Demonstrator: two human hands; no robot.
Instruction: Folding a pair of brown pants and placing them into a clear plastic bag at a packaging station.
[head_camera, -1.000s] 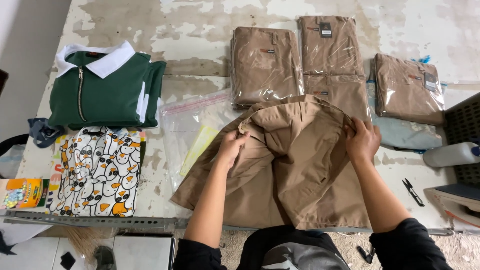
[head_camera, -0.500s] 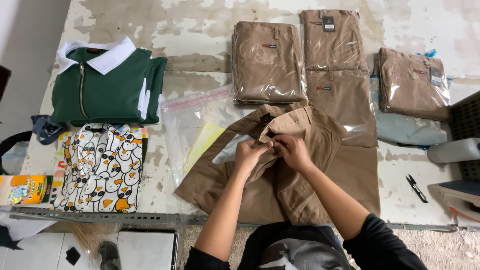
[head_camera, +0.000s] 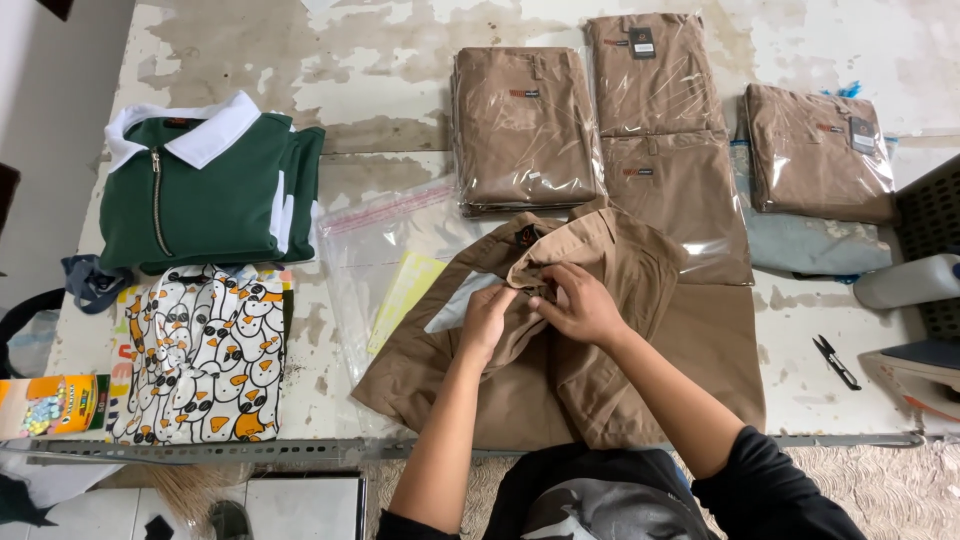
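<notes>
Fingers (head_camera: 545, 293) of both hands were pinched together on a bunched fold of the brown garment (head_camera: 610, 370). Left hand (head_camera: 487, 322) gripped the fold from below, knuckles up. Right hand (head_camera: 580, 305) met it from the right, its fingertips touching the same fold just beside the left thumb. Whether a button or fastening sat between them could not be told, as the cloth hid it.

That garment lay spread on the bench (head_camera: 400, 30) directly in front of the person, its lower edge at the near rim. It partly covered a clear plastic bag (head_camera: 375, 240) holding a yellow sheet (head_camera: 405, 295).

Behind it, 3 bagged brown garments were laid out: 1 stack (head_camera: 525, 130) at centre, 1 long pack (head_camera: 665, 130) to its right, overlapped at its lower end by the spread cloth, and 1 smaller pack (head_camera: 820, 150) further right, resting on blue-grey fabric (head_camera: 810, 245).

At left sat a folded green top (head_camera: 205, 185) with white collar, and nearer the rim a folded duck-print cloth (head_camera: 205, 355). Small black snips (head_camera: 835, 360) lay on the bench well apart to the right.
</notes>
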